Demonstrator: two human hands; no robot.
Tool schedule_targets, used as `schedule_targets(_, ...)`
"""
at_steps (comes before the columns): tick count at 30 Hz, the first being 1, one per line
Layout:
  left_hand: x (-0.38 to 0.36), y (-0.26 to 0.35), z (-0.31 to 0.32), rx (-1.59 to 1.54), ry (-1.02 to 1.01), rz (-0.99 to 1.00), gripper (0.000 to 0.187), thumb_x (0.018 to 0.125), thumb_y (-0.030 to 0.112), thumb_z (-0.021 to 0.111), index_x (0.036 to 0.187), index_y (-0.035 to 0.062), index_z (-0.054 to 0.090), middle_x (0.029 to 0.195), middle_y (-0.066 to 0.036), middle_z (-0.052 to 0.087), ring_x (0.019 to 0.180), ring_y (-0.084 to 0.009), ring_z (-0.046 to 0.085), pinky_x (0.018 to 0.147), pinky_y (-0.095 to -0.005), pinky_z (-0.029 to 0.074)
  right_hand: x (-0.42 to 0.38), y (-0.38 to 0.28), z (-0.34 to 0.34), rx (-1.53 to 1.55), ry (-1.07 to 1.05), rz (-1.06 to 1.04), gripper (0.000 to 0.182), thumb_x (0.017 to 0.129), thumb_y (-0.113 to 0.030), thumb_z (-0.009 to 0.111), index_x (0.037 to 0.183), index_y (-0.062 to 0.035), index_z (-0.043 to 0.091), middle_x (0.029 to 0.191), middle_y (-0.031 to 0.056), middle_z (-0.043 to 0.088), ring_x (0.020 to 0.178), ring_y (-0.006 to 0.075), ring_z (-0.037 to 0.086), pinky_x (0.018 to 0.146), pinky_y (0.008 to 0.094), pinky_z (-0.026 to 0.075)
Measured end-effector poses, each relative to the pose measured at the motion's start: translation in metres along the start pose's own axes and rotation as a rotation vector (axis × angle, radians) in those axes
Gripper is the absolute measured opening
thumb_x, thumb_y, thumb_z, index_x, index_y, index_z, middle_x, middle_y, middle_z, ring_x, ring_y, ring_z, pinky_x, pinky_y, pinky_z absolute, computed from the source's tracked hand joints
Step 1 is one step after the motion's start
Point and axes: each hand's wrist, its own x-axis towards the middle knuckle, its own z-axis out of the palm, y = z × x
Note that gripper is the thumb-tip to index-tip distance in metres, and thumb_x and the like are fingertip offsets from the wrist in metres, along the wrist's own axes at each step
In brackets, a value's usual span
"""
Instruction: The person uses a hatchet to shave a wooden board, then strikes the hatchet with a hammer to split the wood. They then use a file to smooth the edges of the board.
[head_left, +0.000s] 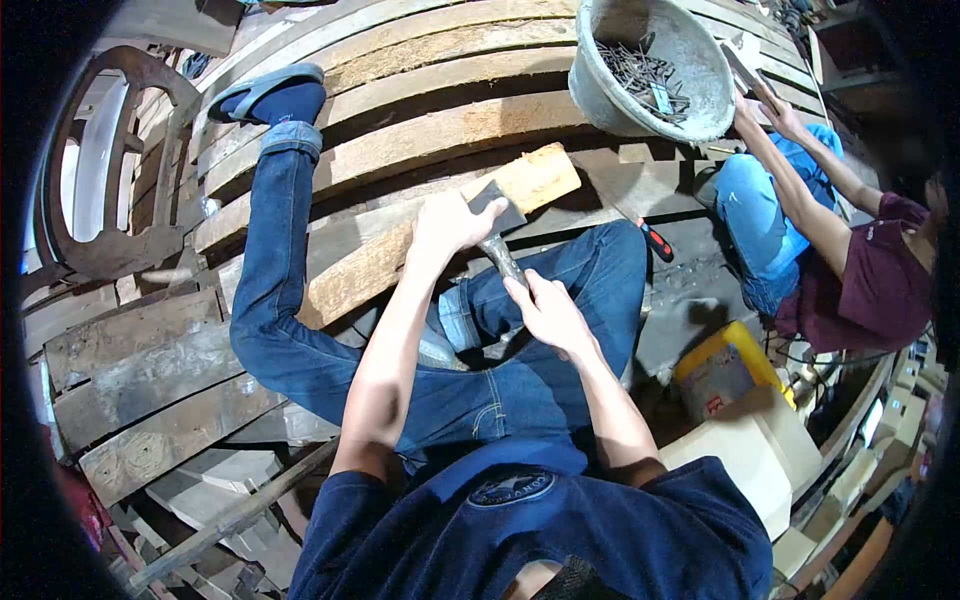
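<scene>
A hatchet-like tool with a dark, flat metal head lies slantwise over a pale timber beam. My left hand is closed at the metal head, its thumb resting on the flat; its other fingers are partly hidden. Lower on the handle, my right hand is wrapped round the grip. The beam runs diagonally between my legs, and its upper end has a rough, bright face. Whether the blade's edge touches the wood cannot be seen.
A grey bucket of nails stands on wooden slats. Right of my knee lies a red-and-black handled tool. A co-worker in a maroon shirt sits at right, near a yellow container. A curved wooden frame stands left.
</scene>
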Motion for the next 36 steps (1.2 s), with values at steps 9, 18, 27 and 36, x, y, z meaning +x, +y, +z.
schedule_targets(9, 0.009, 0.018, 0.013, -0.085, 0.198, -0.096, 0.065, 0.079, 0.054, 0.074, 0.076, -0.0108, 0.069, 0.070, -0.027, 0.068, 0.078, -0.0381, 0.072, 0.073, -0.0444, 0.057, 0.024, 0.013, -0.018, 0.068, -0.049, -0.044, 0.051, 0.102, -0.042, 0.050, 0.087, 0.0061, 0.055, 0.073, 0.0299, 0.059, 0.071, 0.0440, 0.064, 0.064, 0.0483, 0.046)
schedule_targets(18, 0.039, 0.073, 0.001, -0.066, 0.134, -0.068, 0.066, 0.078, 0.055, 0.073, 0.101, -0.0074, 0.069, 0.101, -0.030, 0.070, 0.100, -0.0415, 0.069, 0.088, -0.0452, 0.056, 0.037, 0.011, -0.053, 0.276, -0.009, 0.056, 0.048, 0.104, -0.042, 0.047, 0.086, 0.0014, 0.055, 0.058, 0.0076, 0.054, 0.043, 0.0143, 0.053, 0.040, 0.0333, 0.042)
schedule_targets(27, 0.018, 0.048, -0.005, -0.088, 0.069, -0.095, 0.065, 0.078, 0.053, 0.074, 0.095, -0.0098, 0.069, 0.095, -0.032, 0.069, 0.097, -0.0409, 0.070, 0.085, -0.0454, 0.056, 0.023, 0.001, -0.038, 0.165, -0.059, 0.025, 0.049, 0.104, -0.042, 0.048, 0.090, 0.0046, 0.056, 0.060, 0.0109, 0.056, 0.044, 0.0191, 0.055, 0.045, 0.0366, 0.045)
schedule_targets(36, 0.056, 0.092, -0.012, -0.074, 0.029, -0.089, 0.047, 0.074, 0.037, 0.071, 0.100, -0.0019, 0.074, 0.106, -0.024, 0.072, 0.102, -0.0359, 0.070, 0.089, -0.0426, 0.056, 0.047, 0.008, -0.064, 0.302, 0.005, 0.067, 0.048, 0.104, -0.045, 0.044, 0.088, -0.0012, 0.053, 0.056, 0.0015, 0.048, 0.041, 0.0134, 0.049, 0.040, 0.0314, 0.042)
